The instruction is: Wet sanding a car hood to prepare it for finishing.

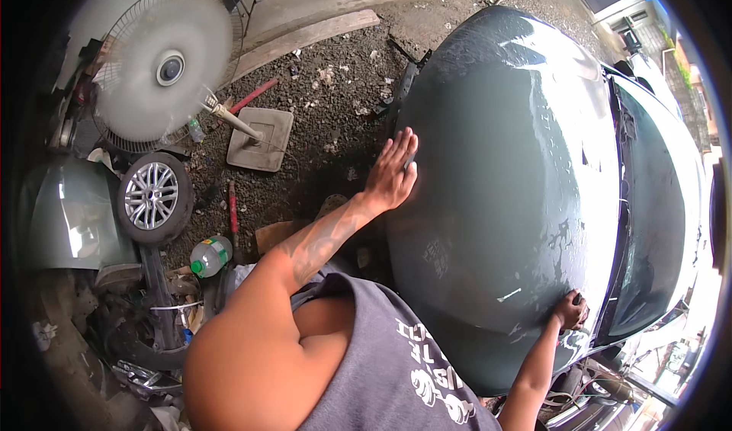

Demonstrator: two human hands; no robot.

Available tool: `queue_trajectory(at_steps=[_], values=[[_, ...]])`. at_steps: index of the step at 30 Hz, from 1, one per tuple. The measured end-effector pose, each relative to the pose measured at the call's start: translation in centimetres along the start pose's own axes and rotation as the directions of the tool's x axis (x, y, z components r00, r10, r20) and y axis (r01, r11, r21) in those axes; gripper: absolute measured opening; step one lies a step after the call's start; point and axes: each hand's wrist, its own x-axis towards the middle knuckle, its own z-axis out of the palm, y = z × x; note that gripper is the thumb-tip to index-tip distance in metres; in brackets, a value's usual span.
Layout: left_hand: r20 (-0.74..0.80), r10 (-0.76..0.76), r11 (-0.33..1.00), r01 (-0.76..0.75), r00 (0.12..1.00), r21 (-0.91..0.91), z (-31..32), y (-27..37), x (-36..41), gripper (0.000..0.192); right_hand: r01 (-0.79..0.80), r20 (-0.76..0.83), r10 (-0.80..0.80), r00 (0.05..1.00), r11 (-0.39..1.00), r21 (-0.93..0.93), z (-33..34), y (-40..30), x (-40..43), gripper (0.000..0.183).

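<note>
A dark grey-green car hood point(480, 202) lies before me, its surface wet, with water patches and streaks toward the windshield side. My left hand point(394, 171) rests with extended fingers on the hood's front edge, thumb held apart. Farther along, near the windshield-side corner, my right hand point(569, 311) is curled around a small dark object point(577, 299) against the wet paint. Most of that object is hidden by the fingers, so its kind cannot be told. A short white mark point(509, 295) shows on the hood close to this hand.
A pedestal fan point(170, 68) spins at upper left on a square base point(260, 139). Below it are a wheel point(151, 198), a loose body panel point(80, 214), a plastic bottle point(210, 256) and a red bar point(233, 207) on gravel. The car's windshield point(652, 214) is at right.
</note>
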Motion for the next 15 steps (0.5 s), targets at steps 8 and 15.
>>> queue_trajectory(at_steps=[8, 15], values=[[0.018, 0.075, 0.997, -0.074, 0.997, -0.004, 0.2, -4.5, 8.6, 0.059, 0.275, -0.15, -0.26, 0.954, 0.957, 0.092, -3.8, -8.9, -5.9, 0.032], [0.103, 0.145, 0.988, -0.139, 0.984, -0.063, -0.3, -8.0, 17.1, 0.06, 0.289, -0.138, -0.271, 0.953, 0.949, 0.13, -4.8, -13.3, -6.2, 0.025]])
